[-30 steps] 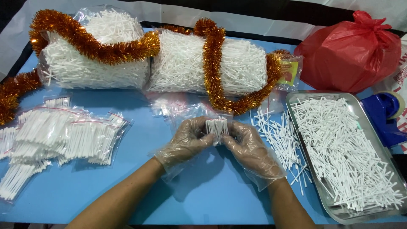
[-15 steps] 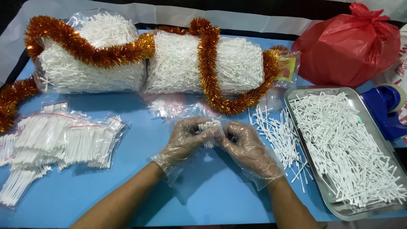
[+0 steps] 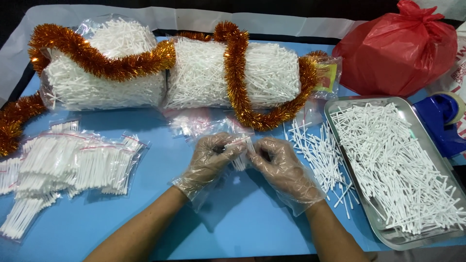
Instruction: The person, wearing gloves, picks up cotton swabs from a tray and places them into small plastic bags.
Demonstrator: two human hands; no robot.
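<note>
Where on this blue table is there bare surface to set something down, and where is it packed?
Bare blue table shows between the two forearms, and lower left between the small filled packets and the left hand. It is crowded along the back with big bags of white sticks under tinsel, and right of the right hand with loose sticks beside the metal tray.

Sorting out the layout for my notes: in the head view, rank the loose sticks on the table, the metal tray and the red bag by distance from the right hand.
From the right hand:
1. Loose sticks, just right of it.
2. Metal tray, farther right.
3. Red bag, back right corner.
</note>
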